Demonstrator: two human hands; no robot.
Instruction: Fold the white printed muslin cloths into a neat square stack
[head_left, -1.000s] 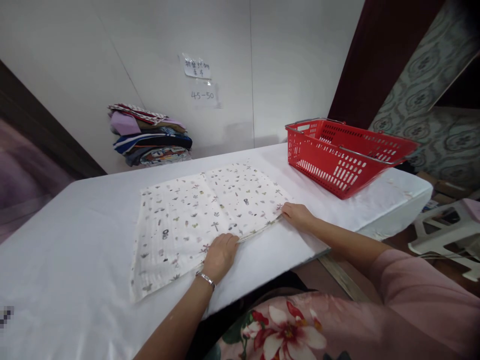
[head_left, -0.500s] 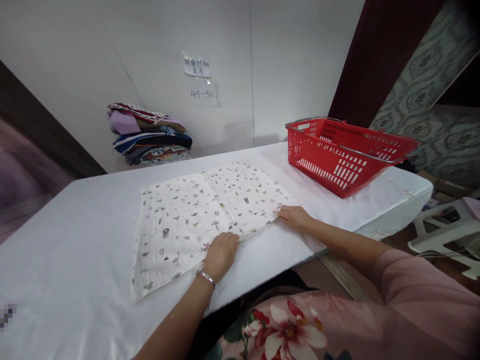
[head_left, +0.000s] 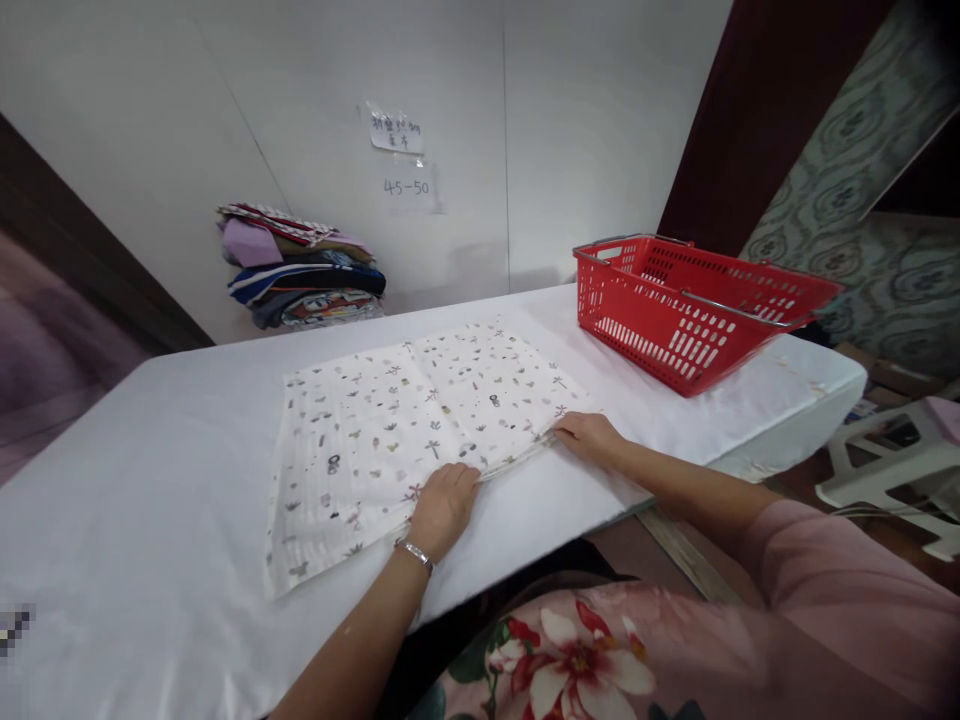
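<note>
So: both hands on printed cloth's near edge

Printed cloth (head_left: 405,420) lies flat on white worktop (head_left: 150,520). Clock centred on cloth: left hand (head_left: 444,510) near 6, fingers together over the edge, thumb hidden, can't tell if it grips. Right hand (head_left: 589,438) at 3, pinched on the edge. Red basket (head_left: 652,325) at 2, fabric pile (head_left: 307,275) at 11.
</note>
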